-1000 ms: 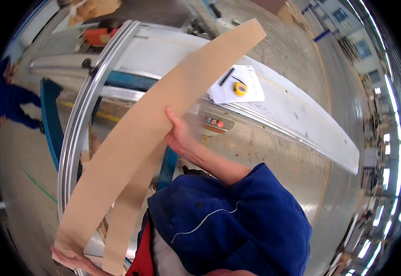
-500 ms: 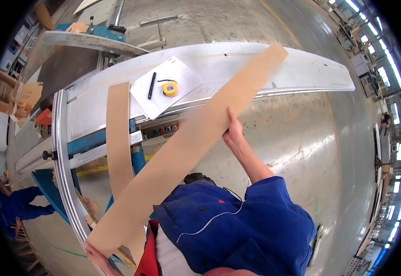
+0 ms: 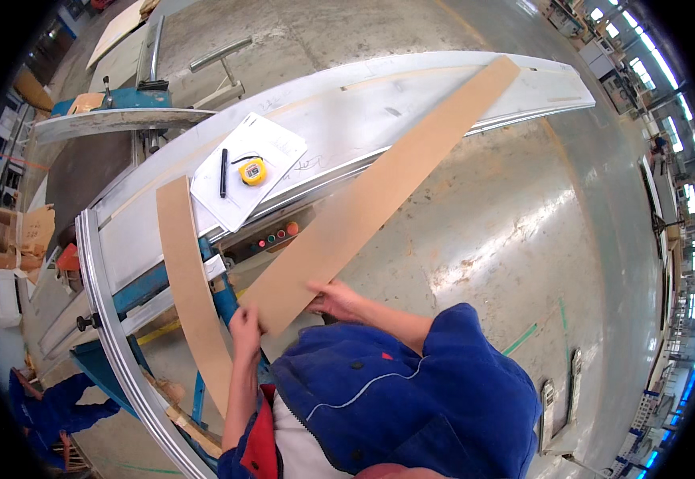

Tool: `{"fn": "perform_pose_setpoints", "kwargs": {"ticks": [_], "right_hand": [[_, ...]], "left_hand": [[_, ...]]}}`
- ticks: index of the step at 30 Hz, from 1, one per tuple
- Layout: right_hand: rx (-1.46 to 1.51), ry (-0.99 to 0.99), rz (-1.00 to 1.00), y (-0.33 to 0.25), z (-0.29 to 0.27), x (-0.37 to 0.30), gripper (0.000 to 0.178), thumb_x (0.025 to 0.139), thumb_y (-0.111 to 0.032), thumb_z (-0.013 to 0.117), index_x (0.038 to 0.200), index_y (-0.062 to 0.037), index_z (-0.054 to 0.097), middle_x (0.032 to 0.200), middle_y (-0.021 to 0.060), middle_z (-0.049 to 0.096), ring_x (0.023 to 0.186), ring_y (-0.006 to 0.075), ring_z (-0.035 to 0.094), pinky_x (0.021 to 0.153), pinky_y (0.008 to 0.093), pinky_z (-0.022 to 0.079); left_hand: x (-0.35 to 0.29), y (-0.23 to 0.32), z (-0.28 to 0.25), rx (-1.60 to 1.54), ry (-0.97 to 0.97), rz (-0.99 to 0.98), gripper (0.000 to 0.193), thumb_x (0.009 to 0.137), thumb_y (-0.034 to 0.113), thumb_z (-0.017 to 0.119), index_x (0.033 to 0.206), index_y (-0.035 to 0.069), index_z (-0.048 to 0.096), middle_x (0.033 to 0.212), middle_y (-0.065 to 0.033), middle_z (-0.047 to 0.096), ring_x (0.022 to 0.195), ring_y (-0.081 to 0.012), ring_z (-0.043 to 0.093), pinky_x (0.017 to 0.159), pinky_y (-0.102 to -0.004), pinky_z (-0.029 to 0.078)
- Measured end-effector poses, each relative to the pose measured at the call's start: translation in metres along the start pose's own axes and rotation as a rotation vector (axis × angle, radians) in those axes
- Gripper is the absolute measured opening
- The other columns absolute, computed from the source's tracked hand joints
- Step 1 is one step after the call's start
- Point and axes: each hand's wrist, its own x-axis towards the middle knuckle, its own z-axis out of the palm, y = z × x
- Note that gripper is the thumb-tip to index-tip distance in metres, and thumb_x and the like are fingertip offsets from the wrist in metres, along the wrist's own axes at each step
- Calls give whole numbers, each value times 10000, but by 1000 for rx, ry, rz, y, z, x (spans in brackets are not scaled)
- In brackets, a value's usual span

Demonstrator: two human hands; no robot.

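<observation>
Rail: at nine o'clock; its hard, grooved metal looked apt to nick any edge knocked against it.
Strip: between seven and ten o'clock; a bump could have tipped it, since much of it reached past the desk edge. Thin, tan, smooth, narrow.
Marker: at ten o'clock on the papers; black, slim, likely to roll if brushed.
Left hand: between seven and eight o'clock, fingers closed around the board's near left corner.
Papers: at ten o'clock; white, loose, easily dragged by a low sweep.
Tape: on the papers; chunky, yellow-cased.
Buttons: at nine o'clock, round, coloured; a dipping board risked pressing one.
Right hand: at six o'clock, thumb on top, closed on the board's right edge.
Board: from seven to past one o'clock; long, flat, matte tan. Gripped only at one end, it could twist or droop; whether its far end touched the desk, pale and scuffed, I could not tell.
</observation>
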Motion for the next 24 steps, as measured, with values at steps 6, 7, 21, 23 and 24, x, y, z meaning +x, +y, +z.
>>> {"fn": "perform_pose_setpoints", "kwargs": {"ticks": [6, 7, 21, 23, 24], "right_hand": [[-75, 231, -109, -38, -58, 49, 526, 950, -254, 590, 1367, 13, 413, 1355, 137, 503, 1243, 299, 487, 1053, 480, 408], [-71, 235, -156, -50, -70, 54, 530, 947, -259, 596, 1369, 6, 415, 1356, 126, 506, 1247, 289, 480, 1069, 461, 391], [-169, 63, 132, -48, -72, 65, 438, 925, -361, 631, 1212, -39, 559, 940, 40, 595, 821, 162, 598, 783, 272, 524], [-733, 64, 387, -6, -14, 55, 415, 926, -327, 638, 1180, -5, 572, 932, 51, 603, 810, 162, 606, 758, 281, 523], [-846, -17, 441, 17, 10, 59, 415, 926, -306, 641, 1185, 11, 566, 951, 62, 605, 823, 161, 607, 762, 293, 527]], "left_hand": [[-7, 36, 14, 89, -206, 270, 327, 957, 173, 563, 1192, -54, 574, 974, -149, 689, 875, -174, 676, 761, -298, 544], [-14, 28, 1, 151, -168, 324, 337, 950, 165, 576, 1205, -56, 574, 966, -158, 697, 877, -177, 683, 763, -287, 542], [-251, -253, -51, -786, 895, -246, 305, 935, 293, 622, 925, -12, 609, 759, -98, 655, 631, -171, 635, 602, -270, 539], [-277, -317, -37, -876, 1184, -262, 325, 928, 314, 629, 916, -10, 603, 733, -81, 632, 597, -173, 610, 601, -273, 540], [-289, -328, -30, -981, 1367, -279, 333, 926, 323, 631, 918, -9, 599, 736, -75, 624, 594, -172, 602, 606, -274, 541]]}}
